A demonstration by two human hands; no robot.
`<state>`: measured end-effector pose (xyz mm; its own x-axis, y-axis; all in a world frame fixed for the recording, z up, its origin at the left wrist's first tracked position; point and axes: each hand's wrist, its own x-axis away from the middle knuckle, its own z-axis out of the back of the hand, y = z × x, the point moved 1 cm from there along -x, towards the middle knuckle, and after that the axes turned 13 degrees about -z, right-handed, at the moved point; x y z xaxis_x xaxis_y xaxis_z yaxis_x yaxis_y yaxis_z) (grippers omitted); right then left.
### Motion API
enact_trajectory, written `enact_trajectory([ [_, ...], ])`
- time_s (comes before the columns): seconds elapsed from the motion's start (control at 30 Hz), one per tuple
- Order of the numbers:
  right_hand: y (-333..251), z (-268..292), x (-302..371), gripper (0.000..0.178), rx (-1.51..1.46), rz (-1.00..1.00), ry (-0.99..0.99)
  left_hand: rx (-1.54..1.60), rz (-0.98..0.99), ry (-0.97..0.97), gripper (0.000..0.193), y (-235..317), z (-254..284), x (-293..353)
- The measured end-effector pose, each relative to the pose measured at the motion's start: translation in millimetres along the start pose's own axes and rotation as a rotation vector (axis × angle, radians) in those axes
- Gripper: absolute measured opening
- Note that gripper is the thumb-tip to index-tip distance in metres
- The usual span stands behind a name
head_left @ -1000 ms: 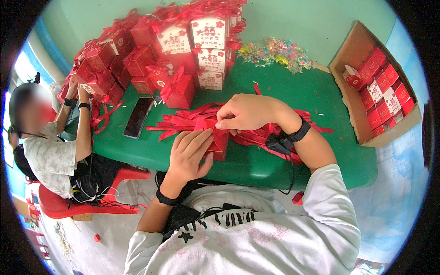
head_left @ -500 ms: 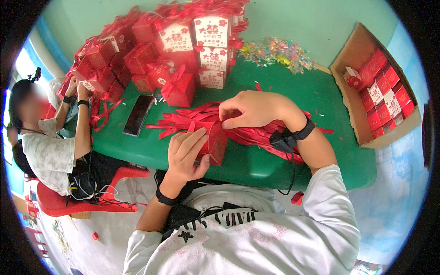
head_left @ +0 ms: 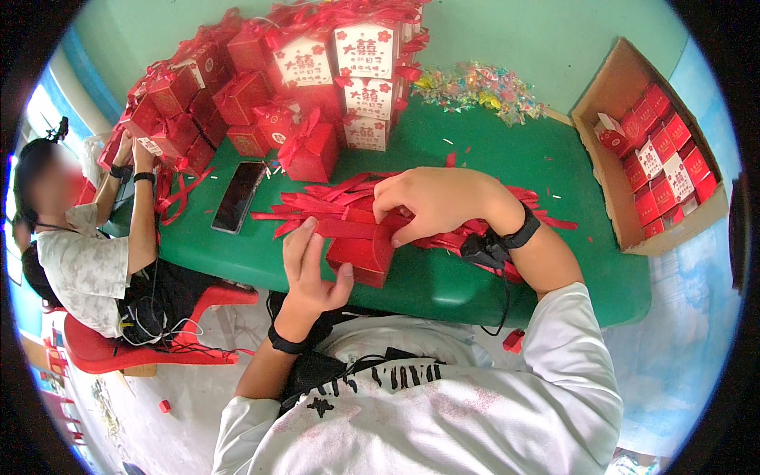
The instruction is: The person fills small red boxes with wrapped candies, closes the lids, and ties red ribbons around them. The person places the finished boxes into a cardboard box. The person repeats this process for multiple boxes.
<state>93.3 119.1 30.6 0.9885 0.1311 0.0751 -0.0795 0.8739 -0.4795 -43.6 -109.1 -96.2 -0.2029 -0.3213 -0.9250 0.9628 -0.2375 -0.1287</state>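
A small red gift box (head_left: 360, 257) sits at the front of the green table, between my two hands. A flat red ribbon (head_left: 347, 229) stretches across its top. At the box's left, my left hand (head_left: 307, 277) has its fingertips closed around the ribbon's end, while its thumb rests apart, against the box front. My right hand (head_left: 443, 202) arches over the box's right top edge, with thumb and forefinger pinching the ribbon there. Its lower fingers are partly hidden. Behind and beneath this hand spreads a bundle of loose red ribbons (head_left: 328, 196).
Red and white gift boxes (head_left: 368, 99) are stacked at the back left. Wrapped candies (head_left: 487, 91) lie in a heap behind. An open carton (head_left: 590, 127) of boxes stands right. A phone (head_left: 239, 198) lies left, near a seated co-worker (head_left: 83, 253) handling boxes.
My left hand has shifted left off the box top and its fingers have lifted, uncovering the ribbon across the box. The right hand has barely moved.
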Motion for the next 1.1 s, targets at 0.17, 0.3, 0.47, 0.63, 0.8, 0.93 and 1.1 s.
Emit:
enact_trajectory([
  [0.17,14,9,3,0.034,0.062,-0.099,-0.025,0.085,0.01,-0.029,0.063,-4,2,-3],
  [0.3,13,17,9,0.043,-0.024,-0.06,-0.049,0.187,0.082,-0.163,0.054,-1,8,-17],
  [0.47,-2,8,-5,0.043,-0.188,0.032,0.116,0.191,0.014,-0.231,0.052,3,8,-32],
  [0.63,-8,4,-12,0.038,-0.148,-0.075,0.01,0.154,-0.025,-0.262,0.053,6,8,-34],
  [0.8,-5,-5,-14,0.039,-0.303,0.016,0.166,0.137,0.015,-0.247,0.053,3,6,-30],
  [0.93,3,-10,-16,0.05,-0.542,-0.189,0.074,0.112,-0.035,-0.24,0.052,3,6,-31],
  [1.1,-6,-7,-18,0.054,-0.451,-0.282,-0.044,0.076,-0.072,-0.248,0.051,5,7,-34],
])
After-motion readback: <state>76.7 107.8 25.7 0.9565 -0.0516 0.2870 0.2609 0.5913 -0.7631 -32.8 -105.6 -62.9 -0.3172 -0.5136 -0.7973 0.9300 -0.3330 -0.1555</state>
